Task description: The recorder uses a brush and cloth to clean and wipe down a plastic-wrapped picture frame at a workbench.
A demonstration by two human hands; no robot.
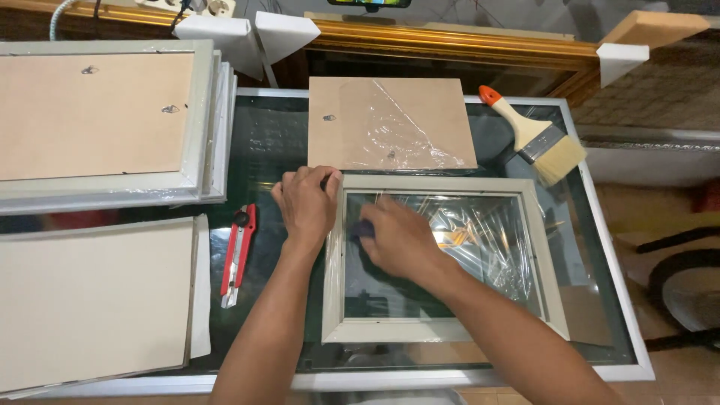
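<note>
- Grey picture frame (442,330) lies flat on the glass counter (600,300), right in front of you.
- Your left hand (306,204) presses flat on the frame's top left corner, fingers spread, holding nothing.
- Your right hand (397,238) is curled around a small dark thing (362,229) on the glass inside the frame; you cannot tell what it is.
- Push too hard and the glass pane could crack, I think.
- If your left hand slips, the frame may slide on the smooth counter.
- Crinkly plastic wrap (487,240) still sits on the pane and could catch under your hand.
- Near you lie a red cutter knife (238,251), a brown board (390,124) and a paint brush (536,139).
- More frames (105,120) are stacked on the left, and a big gold frame (450,37) stands behind.
</note>
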